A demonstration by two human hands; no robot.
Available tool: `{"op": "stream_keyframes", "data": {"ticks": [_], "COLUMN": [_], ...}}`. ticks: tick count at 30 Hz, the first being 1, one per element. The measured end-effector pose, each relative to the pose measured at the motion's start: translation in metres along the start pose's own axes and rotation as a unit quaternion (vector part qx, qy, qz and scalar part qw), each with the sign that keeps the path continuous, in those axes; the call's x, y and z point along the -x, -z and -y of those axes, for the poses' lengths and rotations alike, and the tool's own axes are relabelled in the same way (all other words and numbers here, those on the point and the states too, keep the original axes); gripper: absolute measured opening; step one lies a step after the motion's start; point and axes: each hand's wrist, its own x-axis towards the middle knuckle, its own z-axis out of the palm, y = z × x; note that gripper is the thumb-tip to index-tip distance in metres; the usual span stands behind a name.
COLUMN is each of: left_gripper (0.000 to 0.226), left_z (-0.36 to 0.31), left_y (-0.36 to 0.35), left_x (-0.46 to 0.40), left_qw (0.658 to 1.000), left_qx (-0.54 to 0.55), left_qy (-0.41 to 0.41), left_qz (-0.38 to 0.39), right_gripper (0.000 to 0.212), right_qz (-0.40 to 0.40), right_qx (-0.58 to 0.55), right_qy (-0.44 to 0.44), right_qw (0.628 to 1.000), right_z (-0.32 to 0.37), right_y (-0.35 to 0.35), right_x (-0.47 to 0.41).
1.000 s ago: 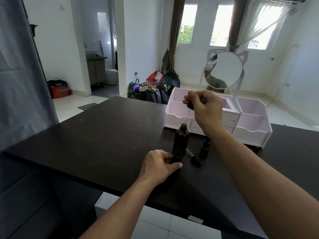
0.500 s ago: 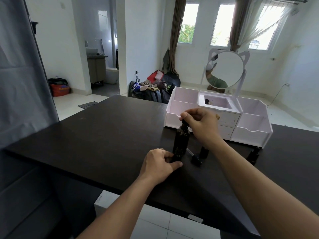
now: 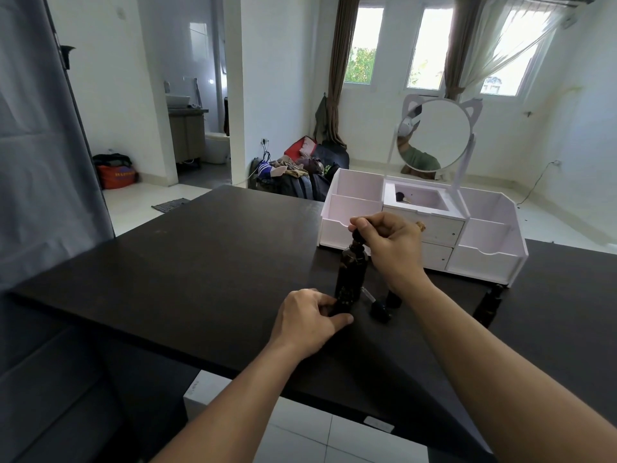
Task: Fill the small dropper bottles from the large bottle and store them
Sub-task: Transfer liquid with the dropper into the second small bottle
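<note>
A tall dark large bottle (image 3: 351, 274) stands upright on the black table (image 3: 200, 262). My right hand (image 3: 389, 243) pinches the black dropper bulb (image 3: 356, 236) seated in the bottle's neck. My left hand (image 3: 309, 317) grips a small dark dropper bottle (image 3: 339, 304) at the base of the large one, mostly hidden by my fingers. A loose dropper cap with glass pipette (image 3: 377, 307) lies on the table just right of it. Another small bottle (image 3: 393, 299) stands behind my right wrist, and a third (image 3: 488, 305) stands further right.
A white organiser (image 3: 484, 259) with open compartments, drawers and a round cat-eared mirror (image 3: 434, 135) stands at the back right of the table. A brush lies in its middle tray. The table's near edge runs just below my forearms.
My right hand came down from above the organiser with the dropper, and the dropper now sits in the large bottle's neck. My left hand has stayed on the small bottle.
</note>
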Motion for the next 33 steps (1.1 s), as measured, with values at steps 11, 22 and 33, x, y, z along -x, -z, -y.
{"op": "stream_keyframes", "data": {"ticks": [11, 22, 33], "left_gripper": [0.039, 0.035, 0.035], "left_z": [0.000, -0.001, -0.002], "left_y": [0.000, 0.000, 0.002], "left_x": [0.000, 0.001, 0.001], "left_qw": [1.000, 1.000, 1.000], "left_qx": [0.001, 0.003, 0.000], "left_qy": [0.001, 0.007, -0.007], "left_qz": [0.001, 0.003, 0.002], "right_gripper": [0.012, 0.011, 0.012], "right_qz": [0.000, -0.036, -0.037], "right_qx": [0.037, -0.002, -0.007], "right_qy": [0.008, 0.049, 0.078], "right_qw": [0.999, 0.998, 0.996], "right_z": [0.008, 0.043, 0.081], "right_y": [0.001, 0.014, 0.027], "right_x": [-0.006, -0.024, -0.020]}}
